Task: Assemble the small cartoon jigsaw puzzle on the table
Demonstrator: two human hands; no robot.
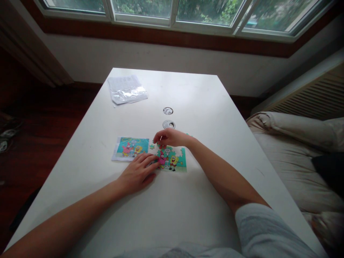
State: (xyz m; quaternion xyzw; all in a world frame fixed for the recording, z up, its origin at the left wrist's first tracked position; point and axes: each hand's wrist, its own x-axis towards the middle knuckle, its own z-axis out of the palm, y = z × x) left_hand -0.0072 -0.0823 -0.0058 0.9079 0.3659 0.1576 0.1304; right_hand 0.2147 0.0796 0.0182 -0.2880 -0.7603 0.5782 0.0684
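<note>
The flat, teal cartoon-printed jigsaw puzzle [177, 164] lies touching the loosely spread left hand [140, 171] — likely light, bendable card, best pinched by edges. The curled right hand [172, 137] is beyond — whether gripping, I cannot tell.

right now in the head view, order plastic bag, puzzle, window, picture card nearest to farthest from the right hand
From the right hand:
1. Puzzle, just on its near side
2. Picture card, to its left
3. Plastic bag, far-left table corner
4. Window, beyond the table
</note>
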